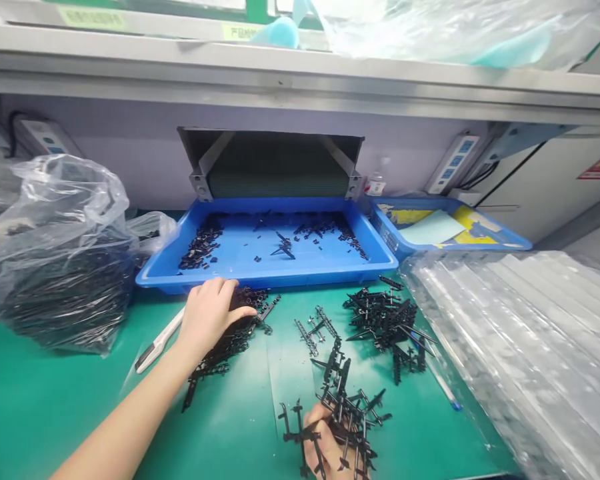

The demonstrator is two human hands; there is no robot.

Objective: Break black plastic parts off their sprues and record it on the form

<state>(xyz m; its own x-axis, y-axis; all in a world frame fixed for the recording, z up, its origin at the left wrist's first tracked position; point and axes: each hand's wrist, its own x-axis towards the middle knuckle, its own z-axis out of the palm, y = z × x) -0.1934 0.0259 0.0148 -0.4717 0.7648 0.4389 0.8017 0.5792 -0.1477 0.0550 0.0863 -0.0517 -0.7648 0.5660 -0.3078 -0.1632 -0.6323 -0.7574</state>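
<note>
At the bottom centre, my right hand (325,437) is closed around a bunch of black plastic sprue-like parts (350,427), thin branched frames that stick out on all sides and hide most of the fingers. My left hand (213,310) rests on the left pile of similar black parts (225,347), just in front of the blue tray (270,273). Its thumb stretches out to the right, apart from the fingers, whose tips are partly hidden. A few loose black parts (317,330) lie between the piles. Another heap of black parts (385,317) sits to the right.
Small black bits lie inside the blue tray below a dark chute opening (280,167). A clear bag of black parts (65,287) stands at left. A white-handled tool (157,343), a pen (443,380), a blue basket (405,250) and plastic-wrapped trays (540,347) are around. A shelf (280,73) overhangs.
</note>
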